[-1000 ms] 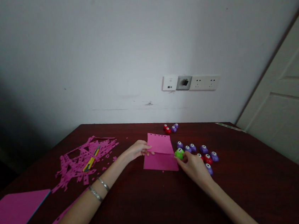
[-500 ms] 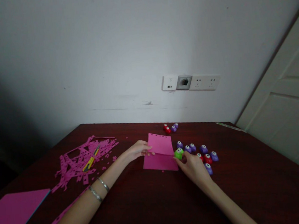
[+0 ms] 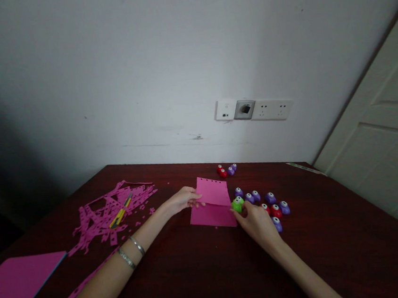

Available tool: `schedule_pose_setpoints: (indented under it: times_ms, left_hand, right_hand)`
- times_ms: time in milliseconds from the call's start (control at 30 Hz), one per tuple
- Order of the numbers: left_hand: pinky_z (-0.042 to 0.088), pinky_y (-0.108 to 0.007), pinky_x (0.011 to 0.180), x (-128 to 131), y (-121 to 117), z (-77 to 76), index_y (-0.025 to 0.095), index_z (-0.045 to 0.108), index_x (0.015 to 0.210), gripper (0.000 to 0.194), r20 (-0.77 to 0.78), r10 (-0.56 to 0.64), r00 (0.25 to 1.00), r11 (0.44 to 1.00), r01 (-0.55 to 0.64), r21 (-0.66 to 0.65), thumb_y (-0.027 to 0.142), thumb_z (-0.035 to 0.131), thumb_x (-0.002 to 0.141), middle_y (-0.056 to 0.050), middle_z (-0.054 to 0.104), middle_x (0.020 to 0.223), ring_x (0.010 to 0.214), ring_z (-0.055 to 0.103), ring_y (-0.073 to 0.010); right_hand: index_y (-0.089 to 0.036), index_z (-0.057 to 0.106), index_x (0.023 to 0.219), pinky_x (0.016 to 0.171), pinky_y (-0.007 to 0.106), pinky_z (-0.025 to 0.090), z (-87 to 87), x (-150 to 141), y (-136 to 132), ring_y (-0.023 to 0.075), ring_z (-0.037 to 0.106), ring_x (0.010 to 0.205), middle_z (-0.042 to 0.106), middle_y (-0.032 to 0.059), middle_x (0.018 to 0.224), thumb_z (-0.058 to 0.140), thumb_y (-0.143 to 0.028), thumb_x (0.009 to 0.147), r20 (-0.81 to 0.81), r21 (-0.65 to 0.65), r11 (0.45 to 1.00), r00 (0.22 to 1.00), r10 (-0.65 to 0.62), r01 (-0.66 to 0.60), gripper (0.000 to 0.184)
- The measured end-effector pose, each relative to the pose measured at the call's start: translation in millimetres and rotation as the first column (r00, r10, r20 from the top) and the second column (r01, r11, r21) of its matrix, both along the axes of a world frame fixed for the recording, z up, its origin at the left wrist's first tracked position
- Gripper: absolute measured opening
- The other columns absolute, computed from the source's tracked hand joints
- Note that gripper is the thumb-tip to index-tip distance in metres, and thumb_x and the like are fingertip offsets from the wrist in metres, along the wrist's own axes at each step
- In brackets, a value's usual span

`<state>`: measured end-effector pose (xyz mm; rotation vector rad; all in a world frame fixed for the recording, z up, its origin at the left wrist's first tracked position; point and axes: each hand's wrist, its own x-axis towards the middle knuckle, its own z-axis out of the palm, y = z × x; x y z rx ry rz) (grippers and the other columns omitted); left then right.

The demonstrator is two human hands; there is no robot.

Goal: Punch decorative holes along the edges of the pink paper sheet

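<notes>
My left hand (image 3: 186,199) pinches the left edge of a folded pink paper (image 3: 211,192), its fingers at the crease between the upper and lower halves. Along the far edge of the paper runs a row of small dark holes. At the paper's right edge, my right hand (image 3: 257,221) has thumb and fingers closed on a green craft punch (image 3: 237,205). Just beyond that hand stand several purple craft punches (image 3: 270,198) and red craft punches (image 3: 276,211), each with a white top.
Pink paper scraps (image 3: 96,221) lie heaped at the left, with a yellow utility knife (image 3: 121,212) on them. A stack of pink sheets (image 3: 19,286) sits at the near left. More red punches (image 3: 223,173) stand toward the wall (image 3: 163,77), which has sockets (image 3: 271,109).
Hardly anything differs. Both hands, the paper and the green punch stay in place; the view shifts very slightly.
</notes>
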<state>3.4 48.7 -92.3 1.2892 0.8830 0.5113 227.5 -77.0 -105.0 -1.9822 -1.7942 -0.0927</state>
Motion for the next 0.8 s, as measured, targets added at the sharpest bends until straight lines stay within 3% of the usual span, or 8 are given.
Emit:
schedule_pose_setpoints:
  times_ms: [800]
  left_hand:
    - [0.042,-0.027,0.06,1.8,-4.8,4.6,0.011,0.055,0.073,0.013,-0.003,0.016,1.0,1.0,-0.016,0.021,0.019,0.064,0.069,-0.011,0.068,0.07,0.058,0.06,-0.0127]
  right_hand:
    - [-0.017,0.054,0.071,0.054,0.024,0.036,2.1,-2.8,-2.4,0.0184,0.061,0.059,0.062,0.0064,0.063,0.05,-0.041,0.083,0.053,-0.021,1.0,0.999,0.014,-0.013,0.028]
